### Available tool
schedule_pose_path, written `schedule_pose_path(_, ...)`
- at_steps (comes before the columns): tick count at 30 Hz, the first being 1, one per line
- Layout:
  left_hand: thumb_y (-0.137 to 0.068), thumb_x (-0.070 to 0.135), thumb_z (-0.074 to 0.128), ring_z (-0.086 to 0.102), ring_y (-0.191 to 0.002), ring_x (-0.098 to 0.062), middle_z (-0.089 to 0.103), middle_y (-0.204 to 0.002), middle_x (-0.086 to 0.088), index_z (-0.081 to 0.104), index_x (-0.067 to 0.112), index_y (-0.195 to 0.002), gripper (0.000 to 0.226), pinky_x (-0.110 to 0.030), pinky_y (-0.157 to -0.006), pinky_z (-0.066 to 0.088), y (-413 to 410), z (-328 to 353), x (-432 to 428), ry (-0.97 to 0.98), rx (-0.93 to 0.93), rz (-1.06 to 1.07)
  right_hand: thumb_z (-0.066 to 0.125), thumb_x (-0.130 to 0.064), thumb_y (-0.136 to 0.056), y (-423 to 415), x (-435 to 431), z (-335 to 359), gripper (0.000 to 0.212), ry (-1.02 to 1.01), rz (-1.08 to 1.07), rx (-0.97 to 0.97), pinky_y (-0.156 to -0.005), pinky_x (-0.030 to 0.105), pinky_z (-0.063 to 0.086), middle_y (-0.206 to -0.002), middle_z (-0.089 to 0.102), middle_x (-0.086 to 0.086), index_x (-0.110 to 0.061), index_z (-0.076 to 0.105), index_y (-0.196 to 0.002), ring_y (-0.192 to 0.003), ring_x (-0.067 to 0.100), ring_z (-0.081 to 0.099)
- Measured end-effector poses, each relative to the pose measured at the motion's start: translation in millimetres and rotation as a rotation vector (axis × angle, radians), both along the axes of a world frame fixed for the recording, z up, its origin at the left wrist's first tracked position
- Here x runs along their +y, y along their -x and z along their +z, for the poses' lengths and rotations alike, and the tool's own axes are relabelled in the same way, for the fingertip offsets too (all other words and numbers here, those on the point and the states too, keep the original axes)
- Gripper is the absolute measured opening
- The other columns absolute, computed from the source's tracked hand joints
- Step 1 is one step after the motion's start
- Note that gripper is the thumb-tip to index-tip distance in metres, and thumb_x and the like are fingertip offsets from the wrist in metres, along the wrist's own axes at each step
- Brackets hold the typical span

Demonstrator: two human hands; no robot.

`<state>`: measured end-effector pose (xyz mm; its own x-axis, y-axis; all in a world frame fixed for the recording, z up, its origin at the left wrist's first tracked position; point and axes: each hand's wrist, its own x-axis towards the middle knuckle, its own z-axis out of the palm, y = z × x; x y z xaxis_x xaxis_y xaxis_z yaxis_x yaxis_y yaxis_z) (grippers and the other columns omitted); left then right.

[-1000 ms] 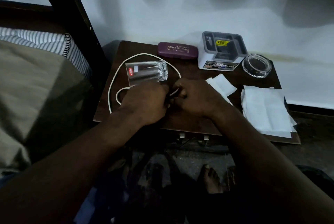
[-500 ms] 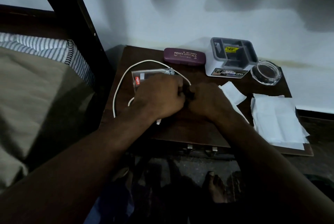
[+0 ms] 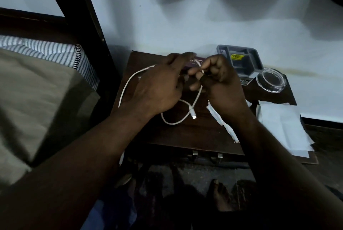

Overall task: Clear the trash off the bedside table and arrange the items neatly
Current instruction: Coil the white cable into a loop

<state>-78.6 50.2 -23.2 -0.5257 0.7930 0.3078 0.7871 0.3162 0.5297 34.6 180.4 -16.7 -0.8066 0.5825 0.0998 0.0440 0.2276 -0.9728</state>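
Cable, light and floppy, is drooping over the table, the right hand pinching its cord well above the plug, while I cannot tell whether the left hand is gripping it.

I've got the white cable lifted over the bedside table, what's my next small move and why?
Probably wind the slack into a coil: the right hand pinches the white cable, yet a wide loop trails left and its plug is free below the hands.

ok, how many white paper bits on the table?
2: a small paper piece partly under the right hand's wrist, and a bigger paper pile at the table's right edge; it may hold several sheets.
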Motion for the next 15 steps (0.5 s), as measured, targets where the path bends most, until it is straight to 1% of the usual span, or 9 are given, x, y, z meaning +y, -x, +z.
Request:
schedule_pose_path(2, -0.094, 0.021, 0.057, 0.064, -0.109, -0.031, 0.059, -0.134, -0.003, 0.044, 0.031, -0.149, 0.058, -0.043, -0.085, 0.054, 0, 5, -3, 0.018, 0.072, 0.044, 0.054, 0.012, -0.098, -3, -2, 8, 0.03, 0.07, 0.02, 0.064, -0.065, 0.032, 0.054, -0.096, 0.075, 0.013, -0.016, 0.048, -0.093, -0.06, 0.024, 0.066)
schedule_pose_path(4, -0.093, 0.024, 0.051, 0.063, -0.097, -0.029, 0.056, -0.127, -0.004, 0.042, 0.033, -0.152, 0.06, -0.043, -0.08, 0.053, -2, 11, -8, 0.001, 0.148, 0.045, 0.051, 0.015, -0.099, -8, -5, 16, 0.031, 0.092, 0.072, 0.105, -0.065, 0.031, 0.053, -0.094, 0.074, 0.013, -0.015, 0.046, -0.092, -0.06, 0.027, 0.062)
schedule_pose_path(6, -0.09, 0.02, 0.049, 0.06, -0.085, -0.026, 0.051, -0.124, -0.007, 0.045, 0.031, -0.15, 0.06, -0.043, -0.069, 0.055, -6, 17, -13, -0.059, 0.19, 0.051, 0.049, 0.016, -0.099, -14, -7, 22, 0.032, 0.069, 0.122, 0.114, -0.065, 0.031, 0.051, -0.092, 0.073, 0.012, -0.015, 0.045, -0.092, -0.059, 0.027, 0.058)
schedule_pose_path(8, -0.088, 0.014, 0.057, 0.058, -0.081, -0.025, 0.048, -0.123, -0.011, 0.053, 0.025, -0.141, 0.055, -0.041, -0.059, 0.053, -10, 23, -15, -0.159, 0.2, 0.102, 0.049, 0.016, -0.099, -18, -11, 26, 0.032, 0.05, 0.179, 0.101, -0.063, 0.031, 0.05, -0.091, 0.073, 0.013, -0.015, 0.044, -0.092, -0.061, 0.028, 0.053)
schedule_pose_path(9, -0.085, 0.013, 0.06, 0.058, -0.085, -0.025, 0.048, -0.124, -0.012, 0.055, 0.023, -0.138, 0.053, -0.04, -0.06, 0.052, -13, 27, -15, -0.198, 0.206, 0.122, 0.048, 0.016, -0.099, -21, -13, 27, 0.032, 0.049, 0.209, 0.095, -0.061, 0.03, 0.049, -0.091, 0.072, 0.013, -0.015, 0.043, -0.093, -0.065, 0.03, 0.052)
schedule_pose_path(10, -0.083, 0.014, 0.059, 0.056, -0.093, -0.026, 0.05, -0.125, -0.012, 0.058, 0.022, -0.135, 0.053, -0.04, -0.066, 0.051, -16, 31, -15, -0.21, 0.231, 0.124, 0.048, 0.015, -0.1, -23, -15, 29, 0.031, 0.053, 0.235, 0.093, -0.06, 0.029, 0.049, -0.09, 0.072, 0.012, -0.015, 0.043, -0.093, -0.07, 0.031, 0.052)
schedule_pose_path(12, -0.084, 0.018, 0.056, 0.053, -0.108, -0.031, 0.059, -0.125, -0.008, 0.066, 0.021, -0.127, 0.045, -0.045, -0.081, 0.048, -18, 38, -15, -0.152, 0.344, 0.073, 0.049, 0.013, -0.1, -26, -17, 30, 0.029, 0.064, 0.263, 0.103, -0.059, 0.027, 0.048, -0.087, 0.073, 0.009, -0.015, 0.043, -0.094, -0.075, 0.03, 0.053)
schedule_pose_path(13, -0.087, 0.022, 0.055, 0.055, -0.111, -0.034, 0.064, -0.121, -0.005, 0.069, 0.019, -0.122, 0.038, -0.047, -0.085, 0.047, -18, 40, -16, -0.099, 0.382, 0.029, 0.051, 0.011, -0.101, -29, -16, 30, 0.028, 0.062, 0.263, 0.103, -0.058, 0.026, 0.048, -0.086, 0.074, 0.007, -0.015, 0.044, -0.095, -0.076, 0.03, 0.055)
schedule_pose_path(15, -0.094, 0.024, 0.053, 0.061, -0.104, -0.034, 0.071, -0.108, -0.005, 0.071, 0.017, -0.117, 0.03, -0.046, -0.086, 0.047, -17, 45, -18, -0.004, 0.357, -0.063, 0.056, 0.005, -0.101, -34, -11, 32, 0.024, 0.041, 0.235, 0.086, -0.057, 0.029, 0.05, -0.083, 0.075, 0.005, -0.015, 0.045, -0.097, -0.076, 0.03, 0.06)
